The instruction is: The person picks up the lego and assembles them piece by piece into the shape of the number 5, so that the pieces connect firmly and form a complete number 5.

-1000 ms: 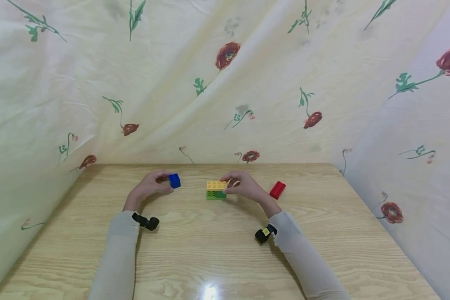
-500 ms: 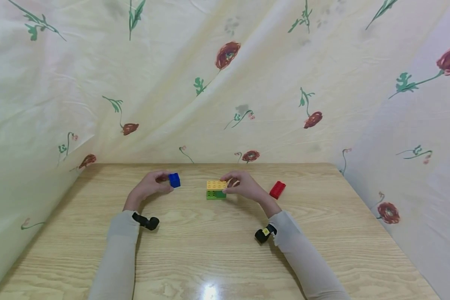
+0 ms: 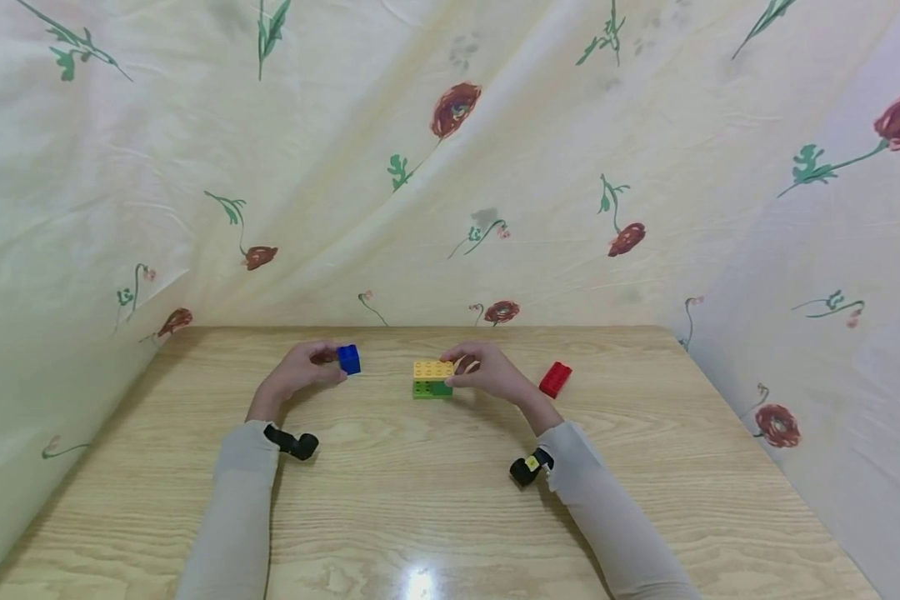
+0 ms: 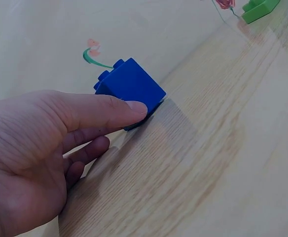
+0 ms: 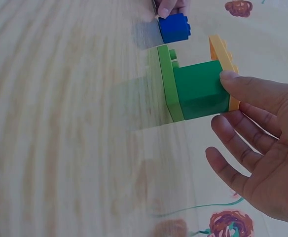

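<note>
One red block point(image 3: 555, 380) is shown on the table point(image 3: 390, 483) by the head view alone; one blue block point(image 4: 136, 84) is pinched there by the left hand point(image 4: 40, 133), one three-piece stack point(image 5: 200, 91) by the right hand point(image 5: 276, 158)

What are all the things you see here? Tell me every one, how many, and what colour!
table: 1, light wood, under the light green block
flowery cloth: at least 1, cream with red and green, behind the table
light green block: 1, light green, on the table
dark green block: 1, dark green, on the light green block
yellow block: 1, yellow, on the dark green block
red block: 1, red, right of the yellow block
blue block: 1, blue, left of the yellow block
wrist cameras: 2, black, at the cuffs
sleeves: 2, pale grey, on the arms
left hand: 1, holding the blue block
right hand: 1, holding the yellow block
</note>
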`<action>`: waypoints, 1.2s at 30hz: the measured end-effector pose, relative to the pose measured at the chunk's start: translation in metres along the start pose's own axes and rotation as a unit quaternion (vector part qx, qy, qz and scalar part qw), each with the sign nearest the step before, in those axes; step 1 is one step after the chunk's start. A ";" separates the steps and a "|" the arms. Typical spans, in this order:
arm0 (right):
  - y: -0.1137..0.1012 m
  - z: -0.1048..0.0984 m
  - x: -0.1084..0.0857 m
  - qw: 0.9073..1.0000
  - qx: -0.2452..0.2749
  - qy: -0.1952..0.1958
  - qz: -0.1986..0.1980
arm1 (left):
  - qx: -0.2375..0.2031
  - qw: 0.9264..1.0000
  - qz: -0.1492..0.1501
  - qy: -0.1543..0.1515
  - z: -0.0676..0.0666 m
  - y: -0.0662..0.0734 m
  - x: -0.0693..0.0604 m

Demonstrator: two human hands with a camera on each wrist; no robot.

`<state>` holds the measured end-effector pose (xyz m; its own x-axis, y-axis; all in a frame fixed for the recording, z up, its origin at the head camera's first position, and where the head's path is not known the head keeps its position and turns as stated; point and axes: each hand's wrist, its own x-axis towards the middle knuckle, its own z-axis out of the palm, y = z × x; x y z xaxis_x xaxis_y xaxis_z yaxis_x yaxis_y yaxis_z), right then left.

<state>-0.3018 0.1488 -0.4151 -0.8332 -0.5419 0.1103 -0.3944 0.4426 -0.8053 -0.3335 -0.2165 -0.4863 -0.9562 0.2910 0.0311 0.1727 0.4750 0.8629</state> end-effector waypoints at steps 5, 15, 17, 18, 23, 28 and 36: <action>0.000 -0.001 0.000 1.000 0.005 -0.003 0.000 | 0.001 1.000 -0.008 0.009 0.001 0.003 0.000; 0.001 -0.002 0.000 1.000 0.009 -0.006 -0.004 | 0.012 1.000 -0.023 -0.001 0.002 0.012 0.007; 0.001 -0.002 0.000 1.000 0.008 -0.006 -0.004 | 0.013 1.000 -0.024 -0.008 0.003 0.017 0.008; 0.002 -0.002 0.000 1.000 0.008 -0.006 -0.004 | 0.014 1.000 -0.025 -0.011 0.004 0.021 0.009; 0.003 -0.002 0.000 1.000 0.009 -0.006 -0.002 | 0.038 0.999 0.012 -0.017 0.009 0.041 0.011; 0.002 -0.002 0.000 1.000 0.009 -0.006 0.000 | 0.024 0.998 0.049 -0.020 0.019 0.061 0.014; 0.002 -0.002 0.000 1.000 0.011 -0.008 -0.001 | 0.001 0.994 0.101 -0.039 0.039 0.081 0.019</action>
<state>-0.3029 0.1513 -0.4154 -0.8258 -0.5544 0.1034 -0.3877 0.4248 -0.8181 -0.3290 -0.1402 -0.4351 -0.8807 0.4446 0.1633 0.3592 0.4021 0.8422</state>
